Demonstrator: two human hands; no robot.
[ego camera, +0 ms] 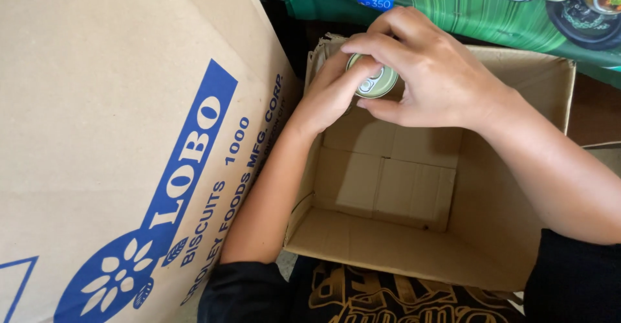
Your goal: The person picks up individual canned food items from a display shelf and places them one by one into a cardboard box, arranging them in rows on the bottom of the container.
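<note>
- Can (373, 80), pull-tab lid up, sits at the far rim of the open box (517, 232), above its bare floor.
- Left hand (333, 93) cups the can from below and the side, fingers closed on it, likely to carry its weight.
- Right hand (430, 70) wraps over from above, fingertips on the lid rim, probably steadying it.
- Big printed carton (116, 135) leans against the box's left side.
- Green poster (453, 6) of tins hangs behind.

both hands, left (330, 96) & right (427, 70), fingers curled, pressed close together.
</note>
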